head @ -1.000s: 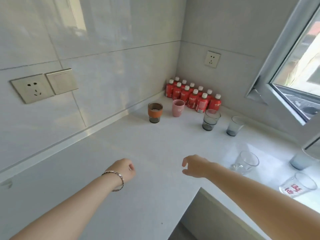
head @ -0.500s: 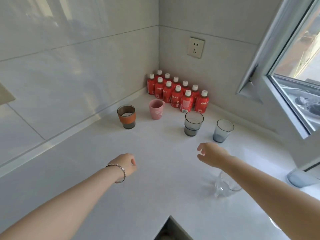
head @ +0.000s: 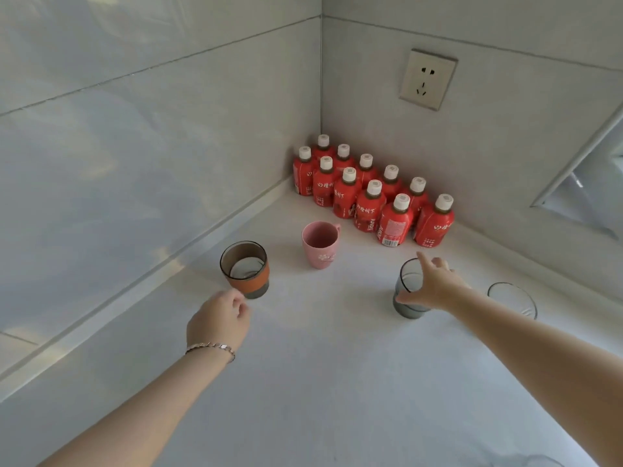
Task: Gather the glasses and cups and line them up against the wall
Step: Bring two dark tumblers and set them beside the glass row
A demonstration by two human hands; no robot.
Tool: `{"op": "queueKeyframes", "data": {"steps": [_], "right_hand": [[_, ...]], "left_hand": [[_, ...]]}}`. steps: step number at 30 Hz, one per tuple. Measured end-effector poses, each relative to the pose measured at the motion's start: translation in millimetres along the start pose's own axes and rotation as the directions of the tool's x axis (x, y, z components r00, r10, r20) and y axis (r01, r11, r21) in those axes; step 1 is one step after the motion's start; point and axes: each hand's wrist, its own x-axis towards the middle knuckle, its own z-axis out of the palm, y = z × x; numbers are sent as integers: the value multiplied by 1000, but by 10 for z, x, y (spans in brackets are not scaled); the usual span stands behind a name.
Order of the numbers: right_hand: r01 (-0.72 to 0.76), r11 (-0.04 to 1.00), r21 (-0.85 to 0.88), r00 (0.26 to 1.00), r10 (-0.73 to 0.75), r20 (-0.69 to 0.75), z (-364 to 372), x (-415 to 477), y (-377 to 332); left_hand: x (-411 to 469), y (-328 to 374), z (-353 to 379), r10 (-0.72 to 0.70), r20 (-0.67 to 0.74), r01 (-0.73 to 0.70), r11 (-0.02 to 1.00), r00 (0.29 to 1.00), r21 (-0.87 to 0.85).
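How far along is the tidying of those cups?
Barely begun. No cup stands against the wall yet. The right hand closes around the smoky glass; the left hand nears the orange-sleeved glass. The pink mug and clear glass remain.

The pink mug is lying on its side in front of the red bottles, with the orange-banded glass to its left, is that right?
Not quite. The head view shows the pink mug standing upright with its opening facing up, not on its side. The rest holds: it stands in front of the red bottles, with the orange-banded glass to its left.
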Motion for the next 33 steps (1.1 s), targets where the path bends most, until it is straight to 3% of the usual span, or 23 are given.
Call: {"op": "queueKeyframes", "data": {"steps": [3,9,13,17,21,26,33], "right_hand": [[8,1000,-9,999,-9,-35,70,8,69],[91,992,-87,994,-95,-48,114,-112,94],[183,976,-119,982,-186,-16,138,-361,77],[284,948,-141,958,-287,0,129,-690,22],[374,916,-147,926,-378,2,139,-1142,-34],[418,899,-129,905,-425,-27,288,-1845,-101],[574,808,-133,818,-572,51,717,-2909,-216]], "left_hand": [[259,70,-32,18,-82,-22,999,996,-49],[918,192,183,-20,188,5,997,982,78],[845,225,249,-60,124,55,997,990,48],[329,158,147,48,145,-70,986,988,150],[-444,31,-47,109,179,-127,988,978,90],[-1477,-327,-308,82,159,-76,996,984,-43],[-2883,-958,-652,-57,30,58,997,998,-51]]}}
